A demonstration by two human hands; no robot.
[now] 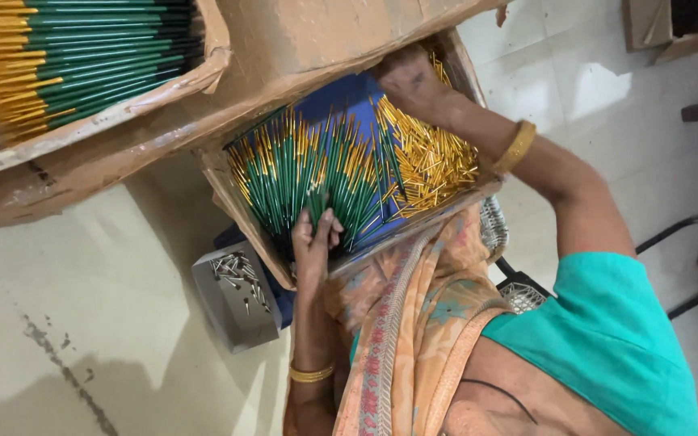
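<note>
Head view: green sticks [317,173] under left hand [313,242]

A: What's at your 10 o'clock?
B: Second cardboard box [123,97], green-gold sticks [74,48] inside.
A: At 7?
B: Small grey box [232,311] holding metal tips [240,274]. Black chair frame [688,234] at 3.

Green sticks [309,173] with gold tips fan over a blue sheet [341,97] in a brown cardboard box [236,202], beside shiny gold caps [434,157], a teal sleeve [607,331] and an orange floral drape [414,315].
</note>
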